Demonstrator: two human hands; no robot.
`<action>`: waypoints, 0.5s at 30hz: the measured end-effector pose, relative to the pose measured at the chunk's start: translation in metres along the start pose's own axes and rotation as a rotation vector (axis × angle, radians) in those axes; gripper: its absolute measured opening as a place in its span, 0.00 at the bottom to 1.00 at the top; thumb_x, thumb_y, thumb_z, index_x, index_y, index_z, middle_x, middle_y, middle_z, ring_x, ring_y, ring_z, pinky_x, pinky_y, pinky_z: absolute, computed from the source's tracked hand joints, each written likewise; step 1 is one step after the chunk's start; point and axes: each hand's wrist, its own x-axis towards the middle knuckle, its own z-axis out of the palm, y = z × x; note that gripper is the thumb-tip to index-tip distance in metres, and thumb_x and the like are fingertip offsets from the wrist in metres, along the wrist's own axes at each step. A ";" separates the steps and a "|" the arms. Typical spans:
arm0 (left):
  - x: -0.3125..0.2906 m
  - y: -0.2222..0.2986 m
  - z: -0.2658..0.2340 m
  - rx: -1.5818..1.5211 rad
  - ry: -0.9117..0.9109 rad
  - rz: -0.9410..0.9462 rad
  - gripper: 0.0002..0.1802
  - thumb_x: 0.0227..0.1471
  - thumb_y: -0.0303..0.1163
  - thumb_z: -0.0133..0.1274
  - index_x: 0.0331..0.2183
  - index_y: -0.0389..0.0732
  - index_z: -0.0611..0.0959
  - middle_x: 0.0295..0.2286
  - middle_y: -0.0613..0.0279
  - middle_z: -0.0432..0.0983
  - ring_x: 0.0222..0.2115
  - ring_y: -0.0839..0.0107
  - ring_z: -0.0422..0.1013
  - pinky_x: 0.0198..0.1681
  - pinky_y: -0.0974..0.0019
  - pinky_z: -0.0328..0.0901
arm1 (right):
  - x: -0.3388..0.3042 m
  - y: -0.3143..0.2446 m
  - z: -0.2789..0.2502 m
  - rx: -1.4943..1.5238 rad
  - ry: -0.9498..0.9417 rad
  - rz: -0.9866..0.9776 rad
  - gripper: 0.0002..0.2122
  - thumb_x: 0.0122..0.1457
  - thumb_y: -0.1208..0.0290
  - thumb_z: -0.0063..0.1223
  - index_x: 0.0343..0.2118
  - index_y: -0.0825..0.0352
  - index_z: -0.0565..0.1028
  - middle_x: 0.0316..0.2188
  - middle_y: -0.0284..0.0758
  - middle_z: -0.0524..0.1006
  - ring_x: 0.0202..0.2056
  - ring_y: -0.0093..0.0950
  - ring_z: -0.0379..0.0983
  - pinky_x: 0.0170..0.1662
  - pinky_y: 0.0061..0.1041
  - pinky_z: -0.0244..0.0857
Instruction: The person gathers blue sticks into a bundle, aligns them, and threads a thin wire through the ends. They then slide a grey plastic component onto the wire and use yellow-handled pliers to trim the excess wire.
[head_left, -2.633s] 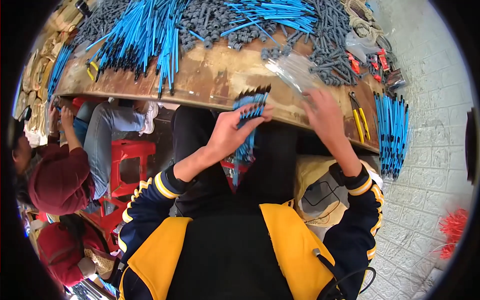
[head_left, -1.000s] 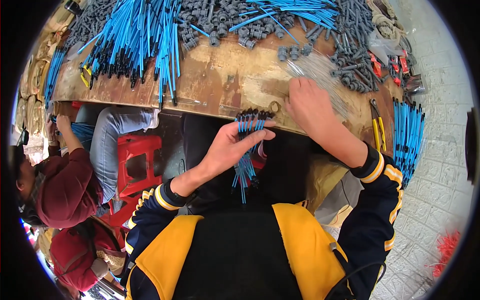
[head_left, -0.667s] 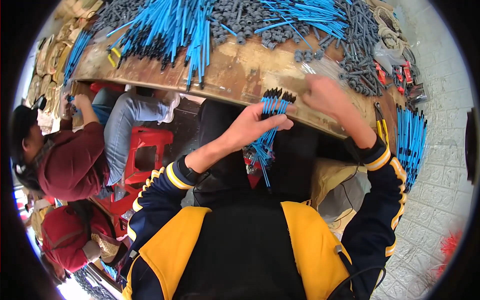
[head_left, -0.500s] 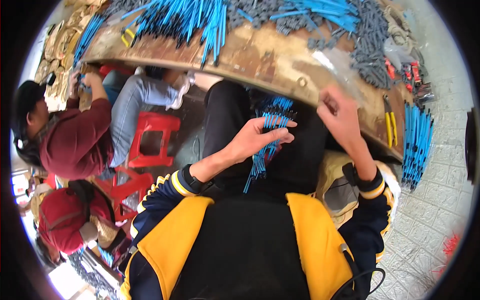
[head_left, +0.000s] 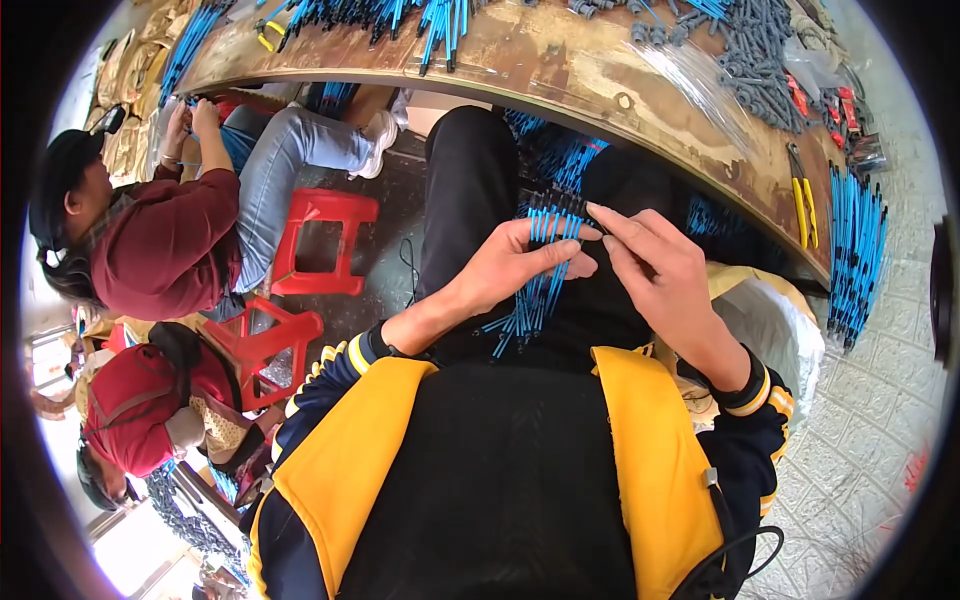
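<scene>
My left hand (head_left: 510,265) is closed round a bundle of thin blue rods with black ends (head_left: 540,298), held over my lap. The rods fan out below the fingers, and their black ends line up above them. At the right side of those black ends, my right hand (head_left: 662,268) is pinched, its fingertips touching or almost touching the bundle. Whatever lies between these fingertips is too small to make out. More blue rods (head_left: 570,160) lie beyond the bundle, between my knees and under the table edge.
The wooden table (head_left: 560,75) carries blue rods (head_left: 445,30), grey plastic parts (head_left: 765,80), clear thin strips (head_left: 700,90) and yellow-handled pliers (head_left: 803,210). Blue rods (head_left: 856,260) stand at its right end. Red stools (head_left: 325,240) and two people (head_left: 165,245) are at left.
My right hand has come from over the table edge down and left to the bundle's black ends. My left hand keeps its hold. The view has shifted, so the table sits higher.
</scene>
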 end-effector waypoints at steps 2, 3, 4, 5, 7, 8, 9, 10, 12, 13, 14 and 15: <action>0.000 -0.001 0.001 0.000 0.003 0.023 0.16 0.63 0.30 0.49 0.51 0.37 0.79 0.38 0.57 0.82 0.41 0.72 0.77 0.45 0.69 0.72 | 0.000 -0.002 0.001 0.006 0.003 0.000 0.19 0.55 0.84 0.55 0.51 0.63 0.78 0.24 0.32 0.68 0.22 0.21 0.62 0.25 0.20 0.58; 0.000 0.000 0.000 0.000 0.005 0.025 0.16 0.63 0.30 0.49 0.51 0.37 0.79 0.38 0.57 0.82 0.41 0.72 0.77 0.45 0.69 0.72 | 0.001 -0.003 0.002 0.011 0.007 0.003 0.19 0.55 0.84 0.55 0.51 0.63 0.78 0.24 0.32 0.67 0.22 0.21 0.62 0.25 0.20 0.58; -0.001 0.000 -0.001 0.014 0.002 0.026 0.16 0.63 0.29 0.49 0.50 0.37 0.79 0.38 0.57 0.82 0.41 0.72 0.77 0.45 0.69 0.72 | 0.002 -0.003 0.002 0.019 0.009 0.006 0.19 0.55 0.84 0.55 0.50 0.64 0.78 0.23 0.32 0.67 0.22 0.21 0.62 0.25 0.20 0.58; -0.001 0.000 -0.003 0.028 -0.001 0.027 0.15 0.63 0.29 0.49 0.50 0.37 0.79 0.38 0.57 0.82 0.42 0.72 0.77 0.45 0.69 0.72 | 0.003 -0.003 0.003 0.022 0.006 0.004 0.19 0.55 0.84 0.55 0.50 0.64 0.78 0.23 0.32 0.67 0.22 0.21 0.62 0.25 0.20 0.58; -0.001 0.000 -0.005 0.041 0.000 0.029 0.15 0.63 0.29 0.49 0.50 0.37 0.79 0.38 0.57 0.82 0.42 0.72 0.77 0.45 0.69 0.72 | 0.005 -0.005 0.001 0.053 -0.029 0.071 0.19 0.55 0.85 0.55 0.50 0.64 0.78 0.24 0.32 0.67 0.22 0.21 0.62 0.25 0.20 0.58; 0.000 -0.001 -0.006 0.057 -0.009 0.028 0.15 0.63 0.29 0.49 0.50 0.37 0.79 0.38 0.57 0.82 0.42 0.71 0.77 0.45 0.69 0.72 | 0.006 -0.005 0.000 0.068 -0.047 0.104 0.18 0.55 0.85 0.55 0.50 0.64 0.78 0.24 0.32 0.67 0.22 0.21 0.62 0.25 0.20 0.58; 0.000 -0.002 -0.007 0.071 -0.020 0.025 0.15 0.63 0.29 0.49 0.50 0.37 0.79 0.38 0.57 0.82 0.42 0.71 0.77 0.46 0.69 0.71 | 0.007 -0.006 -0.001 0.070 -0.050 0.104 0.18 0.55 0.85 0.55 0.50 0.64 0.78 0.24 0.32 0.67 0.22 0.21 0.62 0.25 0.20 0.58; 0.000 -0.002 -0.008 0.085 -0.030 0.023 0.16 0.63 0.29 0.49 0.50 0.37 0.79 0.38 0.57 0.82 0.42 0.71 0.77 0.46 0.68 0.71 | 0.007 -0.007 -0.001 0.052 -0.058 0.108 0.18 0.55 0.85 0.55 0.49 0.65 0.78 0.24 0.32 0.68 0.22 0.21 0.63 0.25 0.20 0.58; -0.001 -0.003 -0.010 0.078 -0.024 0.020 0.15 0.63 0.29 0.49 0.50 0.37 0.79 0.38 0.56 0.82 0.42 0.71 0.77 0.46 0.68 0.71 | 0.008 -0.008 -0.002 0.017 -0.075 0.114 0.17 0.55 0.85 0.55 0.48 0.65 0.79 0.24 0.33 0.69 0.23 0.22 0.65 0.26 0.21 0.59; -0.002 -0.003 -0.011 0.072 -0.021 0.018 0.15 0.63 0.29 0.49 0.50 0.37 0.79 0.38 0.56 0.82 0.42 0.71 0.77 0.46 0.68 0.71 | 0.009 -0.007 -0.001 0.019 -0.078 0.114 0.17 0.55 0.85 0.55 0.48 0.65 0.79 0.24 0.33 0.69 0.23 0.22 0.65 0.26 0.21 0.59; -0.001 -0.003 -0.011 0.066 -0.024 0.017 0.15 0.63 0.29 0.50 0.50 0.37 0.79 0.38 0.55 0.82 0.42 0.71 0.77 0.46 0.68 0.71 | 0.011 -0.005 -0.002 -0.079 -0.058 0.016 0.16 0.55 0.85 0.55 0.47 0.65 0.79 0.24 0.33 0.70 0.24 0.23 0.66 0.26 0.21 0.60; 0.000 -0.004 -0.011 0.063 -0.026 0.017 0.15 0.63 0.29 0.50 0.50 0.37 0.79 0.38 0.55 0.82 0.42 0.71 0.77 0.46 0.68 0.71 | 0.014 -0.003 -0.003 -0.177 -0.038 -0.083 0.15 0.55 0.85 0.55 0.46 0.65 0.79 0.25 0.34 0.70 0.25 0.23 0.67 0.27 0.21 0.60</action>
